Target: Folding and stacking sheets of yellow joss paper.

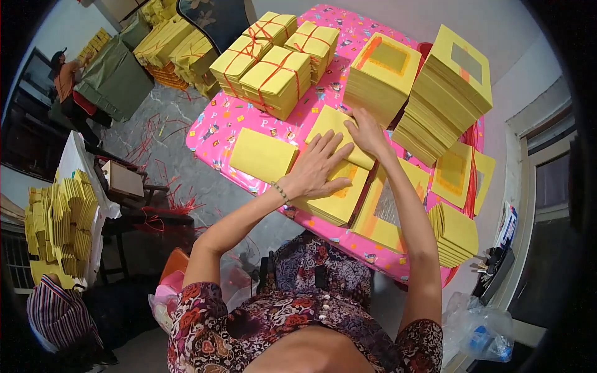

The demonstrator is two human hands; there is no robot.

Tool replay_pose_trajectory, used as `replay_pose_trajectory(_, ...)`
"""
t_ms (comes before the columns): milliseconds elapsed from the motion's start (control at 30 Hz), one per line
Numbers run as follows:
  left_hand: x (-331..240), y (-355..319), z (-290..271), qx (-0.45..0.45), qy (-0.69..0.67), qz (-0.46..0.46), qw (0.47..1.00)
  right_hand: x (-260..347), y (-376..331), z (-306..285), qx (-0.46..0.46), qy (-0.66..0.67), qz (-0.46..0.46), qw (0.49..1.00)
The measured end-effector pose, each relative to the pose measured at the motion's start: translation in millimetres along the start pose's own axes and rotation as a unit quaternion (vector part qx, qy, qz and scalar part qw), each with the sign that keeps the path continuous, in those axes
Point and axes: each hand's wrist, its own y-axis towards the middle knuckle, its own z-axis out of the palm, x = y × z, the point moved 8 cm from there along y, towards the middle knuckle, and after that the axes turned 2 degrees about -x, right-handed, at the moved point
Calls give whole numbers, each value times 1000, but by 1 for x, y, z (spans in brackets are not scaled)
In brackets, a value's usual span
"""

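My left hand lies flat with spread fingers on a yellow paper stack near the table's front edge, pressing a folded yellow sheet on top. My right hand grips the far right edge of that folded sheet, its fingers bent and close together. Left of the hands lies a separate folded yellow paper. Just right of my hands lies a stack of yellow paper with a silvery square, partly behind my right forearm.
Bundles tied with red string stand at the back left of the pink table. Tall yellow paper stacks rise at the right, above folded packets. One person stands far left; another in striped clothing is lower left, near piled papers.
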Motion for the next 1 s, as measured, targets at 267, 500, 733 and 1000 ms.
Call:
replay_pose_trajectory(267,2,0,0,2,30,1,1000,14,-11,-12,-15,-8,-17,1000)
replay_pose_trajectory(500,2,-2,0,-14,17,10,1000,42,-100,-22,-53,-61,-67,994)
replay_pose_trajectory(733,5,-4,-2,-19,13,3,1000,48,-136,-10,-11,-168,-111,979)
replay_pose_trajectory(1000,2,-2,1,-1,26,11,1000,45,-144,-4,25,-173,-99,980)
